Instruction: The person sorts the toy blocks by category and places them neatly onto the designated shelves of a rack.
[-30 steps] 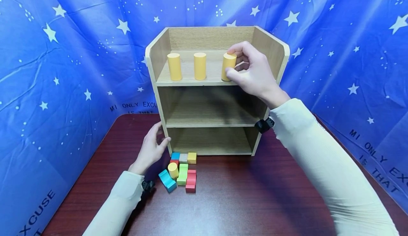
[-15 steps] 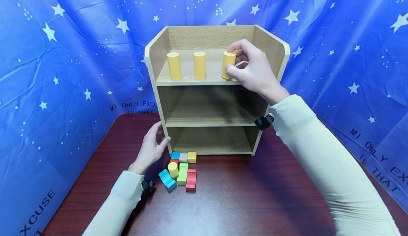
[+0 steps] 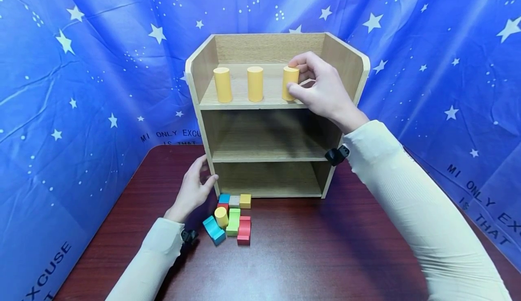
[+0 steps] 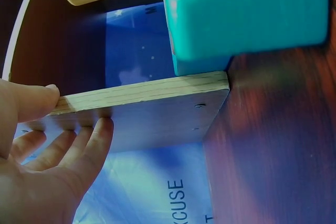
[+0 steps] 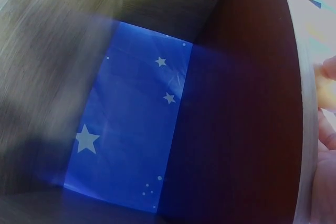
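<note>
On the top board of a small wooden shelf (image 3: 268,106), two yellow cylinder blocks, a left one (image 3: 223,85) and a middle one (image 3: 255,84), stand upright. My right hand (image 3: 323,84) pinches a third yellow cylinder block (image 3: 289,84) between thumb and fingers, upright near the board's front edge. In the right wrist view only part of the right hand (image 5: 326,135) shows at the edge. My left hand (image 3: 191,188) grips the shelf's left side panel low down. The left wrist view has its thumb on the panel's front edge (image 4: 142,93) and its fingers against the outer face.
By the shelf's lower left corner lie several blocks: a teal one (image 3: 214,230), a green one (image 3: 233,222), a red one (image 3: 244,231), a short yellow cylinder (image 3: 221,217) and small cubes. Blue star-printed cloth (image 3: 101,66) surrounds the dark wooden table (image 3: 293,256).
My right hand has shifted the third yellow cylinder block slightly left and a little farther back on the top board. The left hand stays on the side panel.
</note>
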A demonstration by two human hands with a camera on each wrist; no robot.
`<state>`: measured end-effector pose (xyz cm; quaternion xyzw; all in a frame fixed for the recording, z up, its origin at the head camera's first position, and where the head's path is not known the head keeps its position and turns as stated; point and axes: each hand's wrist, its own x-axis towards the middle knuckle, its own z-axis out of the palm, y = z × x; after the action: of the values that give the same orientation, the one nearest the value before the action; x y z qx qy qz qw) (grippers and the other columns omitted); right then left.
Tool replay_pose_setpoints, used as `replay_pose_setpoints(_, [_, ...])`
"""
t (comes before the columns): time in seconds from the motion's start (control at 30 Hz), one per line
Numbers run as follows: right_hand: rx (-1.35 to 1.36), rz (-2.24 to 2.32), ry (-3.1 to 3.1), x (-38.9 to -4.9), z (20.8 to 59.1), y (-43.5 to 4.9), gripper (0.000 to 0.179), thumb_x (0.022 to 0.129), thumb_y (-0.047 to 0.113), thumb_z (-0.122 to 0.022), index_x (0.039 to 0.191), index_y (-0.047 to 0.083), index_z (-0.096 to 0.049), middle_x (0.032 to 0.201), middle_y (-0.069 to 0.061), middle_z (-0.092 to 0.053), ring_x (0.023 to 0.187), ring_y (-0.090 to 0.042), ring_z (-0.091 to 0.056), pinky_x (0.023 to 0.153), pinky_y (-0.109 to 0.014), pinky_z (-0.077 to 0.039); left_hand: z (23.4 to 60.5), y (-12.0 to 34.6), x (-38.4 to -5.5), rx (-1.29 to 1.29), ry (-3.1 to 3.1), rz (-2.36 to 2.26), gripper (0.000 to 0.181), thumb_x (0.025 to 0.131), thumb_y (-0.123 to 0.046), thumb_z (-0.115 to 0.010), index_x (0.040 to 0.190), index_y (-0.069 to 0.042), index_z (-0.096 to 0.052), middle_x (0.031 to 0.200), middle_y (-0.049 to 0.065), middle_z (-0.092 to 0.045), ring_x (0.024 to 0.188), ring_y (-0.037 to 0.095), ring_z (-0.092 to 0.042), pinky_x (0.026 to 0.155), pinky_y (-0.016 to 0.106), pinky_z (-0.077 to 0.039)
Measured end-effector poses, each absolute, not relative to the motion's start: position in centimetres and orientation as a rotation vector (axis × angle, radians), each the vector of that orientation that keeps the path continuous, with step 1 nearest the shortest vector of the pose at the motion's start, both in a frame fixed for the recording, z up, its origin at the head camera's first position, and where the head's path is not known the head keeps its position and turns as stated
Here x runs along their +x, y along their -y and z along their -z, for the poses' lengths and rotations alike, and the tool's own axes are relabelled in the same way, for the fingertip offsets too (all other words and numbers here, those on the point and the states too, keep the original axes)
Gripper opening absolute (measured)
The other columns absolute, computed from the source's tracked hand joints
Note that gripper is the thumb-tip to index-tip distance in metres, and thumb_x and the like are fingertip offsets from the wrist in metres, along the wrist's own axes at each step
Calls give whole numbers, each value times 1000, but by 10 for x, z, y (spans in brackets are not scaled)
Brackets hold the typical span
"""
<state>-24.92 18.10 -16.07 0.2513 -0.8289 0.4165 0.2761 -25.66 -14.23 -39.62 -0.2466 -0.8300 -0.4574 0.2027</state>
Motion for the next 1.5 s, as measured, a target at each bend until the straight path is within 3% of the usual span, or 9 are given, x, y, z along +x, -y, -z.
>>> replay_pose_setpoints(0.6, [688, -1119, 2223, -246, 161, -181, 36, 83, 9, -69, 116, 5, -56, 97, -6, -63, 81, -12, -61, 73, -21, -51, 395, 141, -256, -677, 2330, 1303, 59, 86, 3, -66, 139, -4, -42, 119, 15, -56, 105, 28, -61, 78, 43, -55])
replay_pose_setpoints(0.87, [657, -1122, 2221, -247, 161, -181, 46, 82, 14, -72, 123, 7, -52, 108, -7, -61, 86, -13, -61, 78, -24, -52, 395, 142, -256, -672, 2335, 1287, 59, 86, 2, -66, 139, -5, -42, 120, 14, -56, 105, 28, -61, 77, 43, -56])
replay_pose_setpoints(1.13, [658, -1130, 2110, -225, 156, -172, 49, 80, 5, -69, 123, -5, -49, 110, -15, -56, 98, -22, -56, 89, -37, -49, 396, 141, -257, -666, 2337, 1276, 60, 85, 2, -67, 139, -6, -42, 121, 14, -56, 105, 28, -61, 77, 44, -55])
replay_pose_setpoints(1.5, [687, -1081, 1961, -204, 160, -167, 50, 78, 1, -70, 122, -9, -48, 118, -16, -53, 109, -22, -53, 92, -36, -47, 397, 142, -258, -668, 2339, 1258, 60, 85, 1, -67, 139, -5, -42, 121, 15, -56, 104, 28, -60, 78, 44, -55])
